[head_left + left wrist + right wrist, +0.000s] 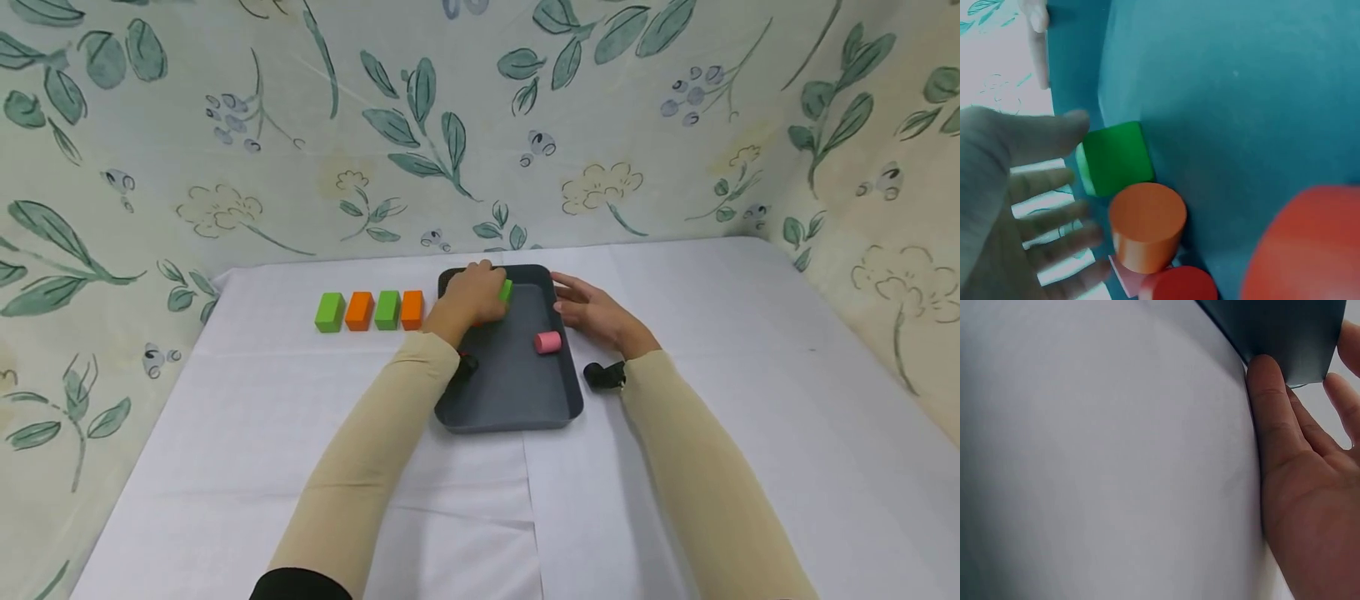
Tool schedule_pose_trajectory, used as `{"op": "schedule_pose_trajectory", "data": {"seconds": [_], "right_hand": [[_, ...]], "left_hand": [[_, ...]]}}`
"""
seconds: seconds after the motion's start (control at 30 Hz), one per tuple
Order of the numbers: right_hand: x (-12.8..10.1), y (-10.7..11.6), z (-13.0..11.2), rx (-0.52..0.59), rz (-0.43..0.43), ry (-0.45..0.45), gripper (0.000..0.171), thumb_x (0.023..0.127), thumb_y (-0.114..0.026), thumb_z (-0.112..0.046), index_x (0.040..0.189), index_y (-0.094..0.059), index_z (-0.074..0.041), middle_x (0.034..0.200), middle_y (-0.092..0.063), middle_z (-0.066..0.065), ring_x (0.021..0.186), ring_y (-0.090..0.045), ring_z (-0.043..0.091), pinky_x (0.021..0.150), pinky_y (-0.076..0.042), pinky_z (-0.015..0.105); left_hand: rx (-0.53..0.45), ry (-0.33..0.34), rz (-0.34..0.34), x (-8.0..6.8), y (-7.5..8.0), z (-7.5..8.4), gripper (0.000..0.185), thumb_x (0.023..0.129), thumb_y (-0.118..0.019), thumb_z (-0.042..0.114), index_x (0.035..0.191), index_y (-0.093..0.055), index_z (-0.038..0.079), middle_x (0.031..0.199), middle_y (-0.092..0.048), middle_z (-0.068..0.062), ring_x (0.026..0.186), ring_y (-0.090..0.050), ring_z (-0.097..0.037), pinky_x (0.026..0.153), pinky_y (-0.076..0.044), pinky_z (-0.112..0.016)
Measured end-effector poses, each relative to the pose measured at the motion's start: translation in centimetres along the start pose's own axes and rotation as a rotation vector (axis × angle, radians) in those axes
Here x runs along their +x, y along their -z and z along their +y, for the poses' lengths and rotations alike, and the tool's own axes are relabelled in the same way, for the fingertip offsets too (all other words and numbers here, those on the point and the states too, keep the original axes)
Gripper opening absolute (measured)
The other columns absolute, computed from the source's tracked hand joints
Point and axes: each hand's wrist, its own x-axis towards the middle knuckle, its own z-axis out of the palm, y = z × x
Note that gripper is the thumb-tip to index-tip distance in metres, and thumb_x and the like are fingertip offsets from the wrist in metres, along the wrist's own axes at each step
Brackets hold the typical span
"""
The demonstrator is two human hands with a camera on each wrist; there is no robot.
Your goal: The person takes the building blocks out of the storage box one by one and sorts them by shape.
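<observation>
My left hand (474, 293) reaches over the far left part of a dark grey tray (517, 400). In the left wrist view its fingers are spread and fairly straight, with the thumb at a corner of a green block (1122, 159). An orange cylinder (1147, 215) stands against that block, beside a red cylinder (1185, 284) and a partly hidden pink piece (1125, 275). My right hand (596, 315) lies along the tray's right side, straight fingers (1269, 394) touching its outer wall. A pink cylinder (547, 342) lies inside the tray near that wall.
Left of the tray, a row of blocks alternates colours: a green block (330, 312), an orange block (359, 311), another green block (387, 310) and another orange block (412, 310). A leaf-patterned cloth (450, 200) hangs behind the white-covered table (247, 417).
</observation>
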Motion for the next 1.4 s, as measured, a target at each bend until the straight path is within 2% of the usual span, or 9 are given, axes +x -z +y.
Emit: {"op": "schedule_pose_trajectory", "data": {"seconds": [0.13,0.4,0.53,0.67,0.8,0.93,1.1,1.27,1.4], "right_hand": [[-0.1,0.1,0.0,0.007,-0.001,-0.003,0.067,0.101,-0.052,-0.015,0.158,-0.022,-0.03,0.167,-0.019,0.008,0.153,-0.027,0.03,0.123,-0.029,0.05],[-0.3,0.0,-0.2,0.013,-0.002,-0.002,0.067,0.1,-0.053,-0.014,0.158,-0.022,-0.03,0.167,-0.02,0.007,0.152,-0.028,0.029,0.123,-0.029,0.048],[-0.3,0.0,-0.1,0.013,-0.002,-0.022,0.067,0.101,-0.052,-0.014,0.159,-0.021,-0.029,0.167,-0.018,0.008,0.152,-0.027,0.031,0.123,-0.028,0.05],[-0.2,0.0,-0.1,0.011,0.007,-0.025,0.067,0.1,-0.053,-0.015,0.158,-0.022,-0.031,0.167,-0.019,0.007,0.152,-0.028,0.03,0.123,-0.028,0.049],[-0.2,0.0,-0.2,0.01,0.001,-0.009,0.068,0.1,-0.052,-0.014,0.159,-0.022,-0.03,0.167,-0.02,0.008,0.153,-0.027,0.029,0.123,-0.029,0.049],[-0.3,0.1,-0.3,0.022,-0.005,0.001,0.068,0.1,-0.052,-0.012,0.159,-0.022,-0.027,0.167,-0.02,0.01,0.152,-0.027,0.031,0.123,-0.028,0.049],[-0.3,0.0,-0.4,0.014,0.003,-0.013,0.068,0.1,-0.052,-0.013,0.158,-0.022,-0.03,0.167,-0.019,0.009,0.152,-0.028,0.031,0.123,-0.027,0.05],[-0.3,0.0,-0.4,0.002,0.004,-0.012,0.067,0.1,-0.052,-0.015,0.158,-0.022,-0.031,0.167,-0.019,0.008,0.152,-0.027,0.031,0.124,-0.027,0.05],[-0.4,0.0,-0.5,0.013,-0.01,-0.006,0.067,0.101,-0.051,-0.014,0.159,-0.021,-0.029,0.167,-0.018,0.009,0.153,-0.025,0.031,0.124,-0.026,0.05]], "left_hand": [[-0.044,-0.057,-0.031,0.2,-0.4,0.0,0.057,0.089,-0.064,0.022,0.143,-0.047,0.013,0.144,-0.047,-0.012,0.119,-0.05,-0.029,0.099,-0.05,-0.044],[-0.158,-0.039,-0.035,0.6,-1.0,-0.3,0.062,0.087,-0.068,0.015,0.144,-0.044,0.013,0.137,-0.048,-0.014,0.112,-0.052,-0.029,0.096,-0.051,-0.042],[-0.186,-0.018,-0.046,0.5,-1.3,-0.3,0.061,0.089,-0.067,0.014,0.144,-0.042,0.013,0.134,-0.048,-0.013,0.111,-0.052,-0.027,0.097,-0.052,-0.042],[-0.183,-0.026,-0.026,0.4,-1.1,-0.3,0.059,0.088,-0.068,0.015,0.142,-0.044,0.012,0.132,-0.05,-0.012,0.109,-0.052,-0.026,0.097,-0.052,-0.04],[-0.174,-0.052,0.017,0.0,-0.5,-0.5,0.061,0.087,-0.068,0.018,0.142,-0.044,0.01,0.132,-0.051,-0.012,0.108,-0.053,-0.026,0.096,-0.051,-0.039],[-0.189,-0.082,0.057,-0.7,0.8,-0.2,0.071,0.088,-0.069,0.021,0.149,-0.036,0.006,0.142,-0.047,-0.013,0.113,-0.053,-0.026,0.103,-0.049,-0.039],[-0.282,-0.116,0.101,-2.3,2.6,-0.4,0.074,0.089,-0.07,0.019,0.152,-0.033,0.006,0.149,-0.041,-0.013,0.118,-0.052,-0.027,0.105,-0.049,-0.039],[-0.33,-0.131,0.157,-4.0,4.3,-1.9,0.072,0.089,-0.07,0.017,0.151,-0.035,0.006,0.149,-0.041,-0.013,0.119,-0.053,-0.027,0.103,-0.051,-0.04],[-0.343,-0.109,0.19,-5.1,5.4,-4.1,0.071,0.088,-0.07,0.017,0.149,-0.037,0.004,0.147,-0.042,-0.014,0.118,-0.052,-0.029,0.103,-0.05,-0.042]]}}
